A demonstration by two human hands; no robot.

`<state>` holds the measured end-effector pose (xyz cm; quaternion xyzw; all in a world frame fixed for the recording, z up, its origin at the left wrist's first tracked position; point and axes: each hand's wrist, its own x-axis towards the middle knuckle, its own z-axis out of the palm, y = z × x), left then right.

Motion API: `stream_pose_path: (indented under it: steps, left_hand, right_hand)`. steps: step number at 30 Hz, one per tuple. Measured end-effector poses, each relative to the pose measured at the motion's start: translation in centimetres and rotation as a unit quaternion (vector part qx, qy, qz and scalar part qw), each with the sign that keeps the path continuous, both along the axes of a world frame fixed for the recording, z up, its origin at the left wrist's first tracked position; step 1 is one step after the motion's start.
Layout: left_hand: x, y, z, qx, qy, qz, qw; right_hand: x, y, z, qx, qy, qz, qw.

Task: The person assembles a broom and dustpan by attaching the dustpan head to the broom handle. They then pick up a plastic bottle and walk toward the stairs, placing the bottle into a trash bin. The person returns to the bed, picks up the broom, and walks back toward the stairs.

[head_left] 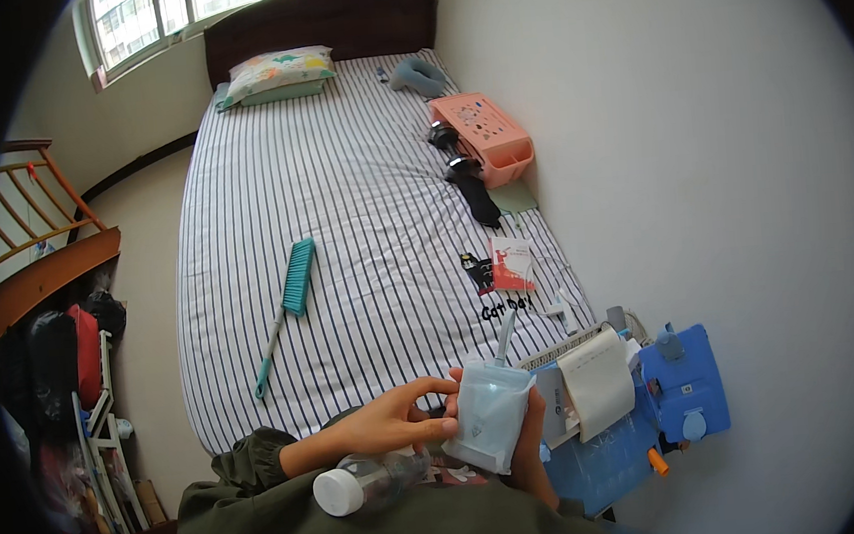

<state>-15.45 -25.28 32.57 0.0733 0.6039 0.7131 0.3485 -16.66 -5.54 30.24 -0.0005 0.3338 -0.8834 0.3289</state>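
A pale blue-white soft packet (489, 415) is held up in front of my body, with a narrow grey-white piece sticking up from its top. My right hand (532, 437) wraps round its right side and back; most of those fingers are hidden behind it. At the packet's left edge, my left hand (404, 417) closes with thumb and fingers against it. Just below my left wrist a clear plastic bottle (381, 471) with a white cap lies on its side, against my dark green clothing.
A striped bed bears a teal bed brush (297, 277), a red-and-white booklet (512, 263), a black dumbbell (444, 135), a pink basket (497, 141), a grey neck pillow (418, 77) and a pillow (281, 70). To the right, a blue case (684, 387) stands beside a cream notepad (597, 382).
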Motion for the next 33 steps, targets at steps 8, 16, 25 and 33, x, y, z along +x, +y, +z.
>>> stream_pose_path:
  steps: [8,16,25,33]
  left_hand:
    - [-0.4,0.2,-0.5,0.03,0.04,-0.013,0.999]
    - [-0.1,0.8,1.0,0.034,0.066,-0.039,0.996]
    - [-0.9,1.0,0.6,-0.076,0.15,-0.147,0.975]
    - [-1.0,0.9,1.1,-0.098,0.161,-0.173,0.967]
  right_hand:
    - [-0.9,1.5,-2.6,-0.167,-0.014,0.03,0.985]
    - [-0.3,1.5,-3.1,-0.215,-0.009,0.073,0.974]
    - [0.0,1.5,-1.8,-0.054,-0.018,0.059,0.997]
    - [-0.1,1.6,-3.0,-0.093,-0.034,0.072,0.993]
